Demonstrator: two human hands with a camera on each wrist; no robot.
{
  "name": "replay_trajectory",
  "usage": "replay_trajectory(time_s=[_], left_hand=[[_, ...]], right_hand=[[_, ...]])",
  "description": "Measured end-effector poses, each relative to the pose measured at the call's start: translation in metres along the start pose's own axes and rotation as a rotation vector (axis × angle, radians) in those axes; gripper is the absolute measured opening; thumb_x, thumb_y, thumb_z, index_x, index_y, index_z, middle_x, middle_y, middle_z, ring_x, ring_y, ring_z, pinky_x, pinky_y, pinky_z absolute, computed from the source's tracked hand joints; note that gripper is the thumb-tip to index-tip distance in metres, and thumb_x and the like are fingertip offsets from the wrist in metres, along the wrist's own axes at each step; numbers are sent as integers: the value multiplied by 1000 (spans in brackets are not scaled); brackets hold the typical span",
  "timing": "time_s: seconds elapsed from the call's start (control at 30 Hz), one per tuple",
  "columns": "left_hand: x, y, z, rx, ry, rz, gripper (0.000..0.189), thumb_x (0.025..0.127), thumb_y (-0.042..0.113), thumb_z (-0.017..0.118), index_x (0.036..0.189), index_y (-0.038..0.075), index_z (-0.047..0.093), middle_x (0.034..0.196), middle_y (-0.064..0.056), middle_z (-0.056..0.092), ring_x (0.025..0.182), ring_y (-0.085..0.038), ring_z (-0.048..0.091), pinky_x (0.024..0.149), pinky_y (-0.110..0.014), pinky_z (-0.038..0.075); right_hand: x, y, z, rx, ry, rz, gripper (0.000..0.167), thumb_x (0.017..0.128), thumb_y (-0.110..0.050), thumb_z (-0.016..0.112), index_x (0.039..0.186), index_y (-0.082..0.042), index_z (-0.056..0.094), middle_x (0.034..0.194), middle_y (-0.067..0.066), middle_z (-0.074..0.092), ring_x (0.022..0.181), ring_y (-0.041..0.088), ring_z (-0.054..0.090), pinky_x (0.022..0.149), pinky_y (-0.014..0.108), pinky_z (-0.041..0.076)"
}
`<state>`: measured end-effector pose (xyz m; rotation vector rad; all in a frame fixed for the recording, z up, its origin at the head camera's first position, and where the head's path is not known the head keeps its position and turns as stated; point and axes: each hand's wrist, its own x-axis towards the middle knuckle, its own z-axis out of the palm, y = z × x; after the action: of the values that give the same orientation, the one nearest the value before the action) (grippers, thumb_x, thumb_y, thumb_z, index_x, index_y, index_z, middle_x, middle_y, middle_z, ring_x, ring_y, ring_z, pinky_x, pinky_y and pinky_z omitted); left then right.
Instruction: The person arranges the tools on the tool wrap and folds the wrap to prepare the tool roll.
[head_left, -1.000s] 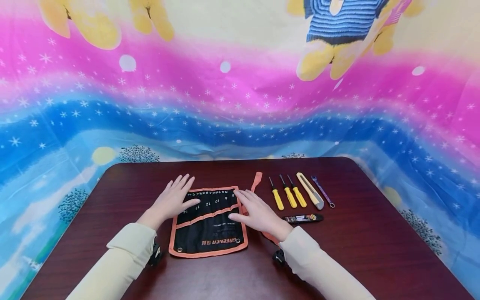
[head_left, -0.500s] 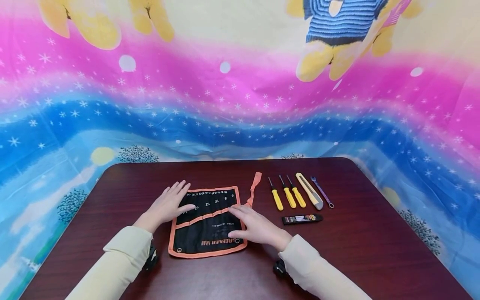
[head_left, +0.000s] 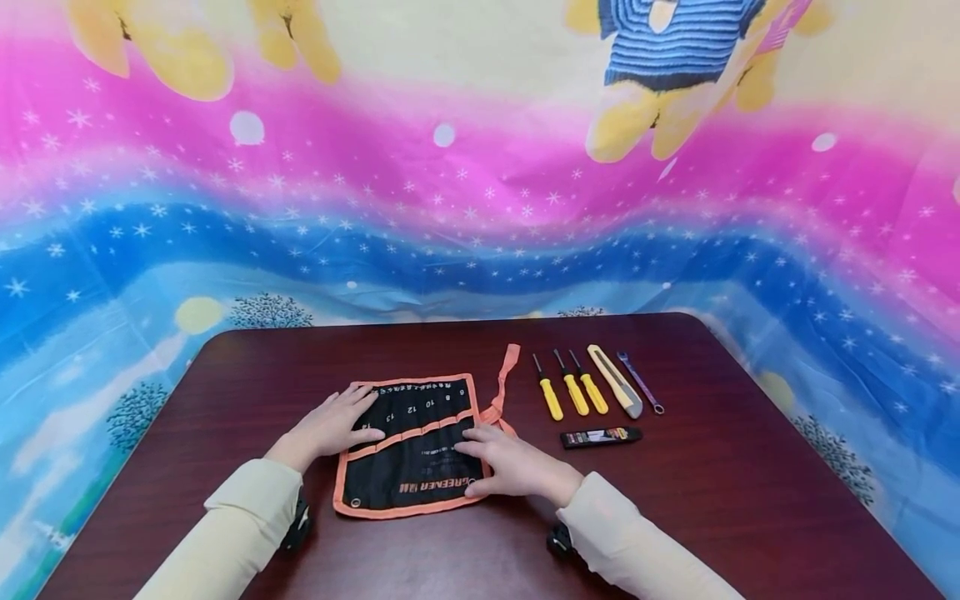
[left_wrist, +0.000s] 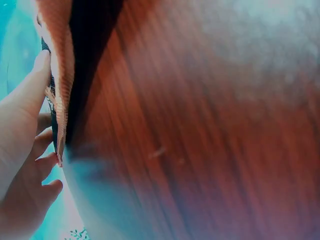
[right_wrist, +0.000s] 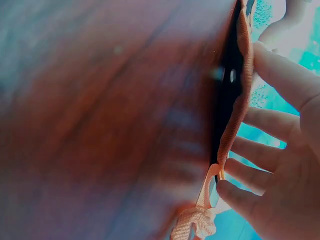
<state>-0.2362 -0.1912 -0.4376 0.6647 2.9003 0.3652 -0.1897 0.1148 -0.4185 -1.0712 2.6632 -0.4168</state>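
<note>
A black tool roll (head_left: 405, 467) with orange trim and numbered pockets lies flat on the table. My left hand (head_left: 328, 427) rests on its far left part, fingers relaxed and thumb over the pocket area. My right hand (head_left: 517, 462) touches its right edge, fingers and thumb spread over the lower right corner. In the left wrist view, the thumb and fingertips meet the roll's orange trim (left_wrist: 62, 80). The right wrist view has the fingers of that hand along the trim (right_wrist: 237, 115). An orange strap (head_left: 504, 379) trails from the right side, knotted near the roll.
Right of the roll lie three yellow-handled screwdrivers (head_left: 576, 395), a cream utility knife (head_left: 615, 381) and a slim wrench (head_left: 641, 382). A flat black case (head_left: 600, 437) with a printed label lies nearer. A patterned cloth (head_left: 480, 208) hangs behind the dark table (head_left: 712, 500).
Both hands have moved nearer along the sides of the tool roll. The right hand has gone from its upper right corner to its lower right corner; the roll stays nearly in place.
</note>
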Motion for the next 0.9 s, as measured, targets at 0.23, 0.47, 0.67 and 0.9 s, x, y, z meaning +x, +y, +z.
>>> replay_trajectory(time_s=[0.23,0.47,0.67,0.9], left_hand=[[0,2,-2,2,-27,-14,75,87,48,57,139,-2,37,144,-23,28,133,-40,17,104,-55,16],[-3,4,-2,7,-42,-36,75,87,47,57,139,-2,36,144,-23,27,133,-40,17,104,-56,15],[-6,7,-3,24,-44,-53,76,85,48,58,138,-2,38,143,-24,30,132,-40,21,103,-57,17],[-17,11,-7,40,-66,-68,76,85,48,59,137,-3,40,141,-25,33,130,-42,24,102,-58,20]], right_hand=[[1,0,1,-7,-39,20,57,81,-37,70,131,-14,54,138,10,41,131,29,30,102,46,30],[2,1,1,-10,-59,31,58,81,-38,69,132,-16,54,140,8,39,131,27,29,103,45,29],[5,3,0,-49,-36,4,54,81,-36,70,129,-16,56,129,5,46,115,18,42,96,35,38],[8,7,0,-76,-7,-22,50,80,-32,72,126,-16,59,110,-3,51,96,10,45,85,26,41]])
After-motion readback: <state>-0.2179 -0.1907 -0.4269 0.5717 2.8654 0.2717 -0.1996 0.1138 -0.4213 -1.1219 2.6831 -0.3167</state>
